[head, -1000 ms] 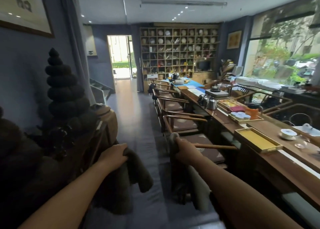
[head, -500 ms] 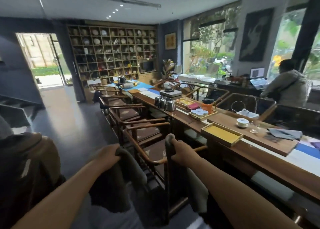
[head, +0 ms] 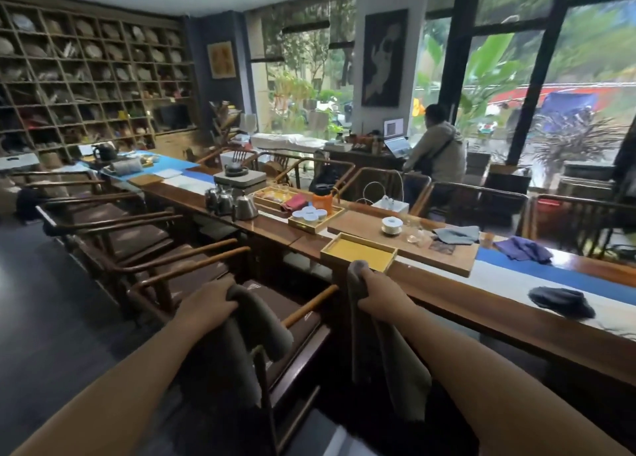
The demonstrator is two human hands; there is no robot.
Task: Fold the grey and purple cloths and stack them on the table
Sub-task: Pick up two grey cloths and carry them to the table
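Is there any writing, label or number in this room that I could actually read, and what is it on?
None can be read.
White sheet by the laptop: print too small and blurred.
Chair cushion marks: too faint to read.
Yellow picture and dark picture on the wall: no legible words.

cloth in my hands (head: pixel 395 369): I see plain dull grey, no pattern
counter (head: pixel 516 331): I read dark brown wood
runner (head: pixel 568 278): bright blue beside a white band
tray (head: pixel 361 254): mustard-yellow inside, pale wood rim
purple cloth (head: pixel 523 249): plain violet
light cloth (head: pixel 456 234): blue-grey
dark cloth (head: pixel 561 300): charcoal, almost black
cup (head: pixel 390 224): white
jar (head: pixel 322 202): orange with a black lid
kettles (head: pixel 234 204): silver metal
chairs (head: pixel 192 259): brown wood arms, dark seats
jacket (head: pixel 437 152): grey-beige
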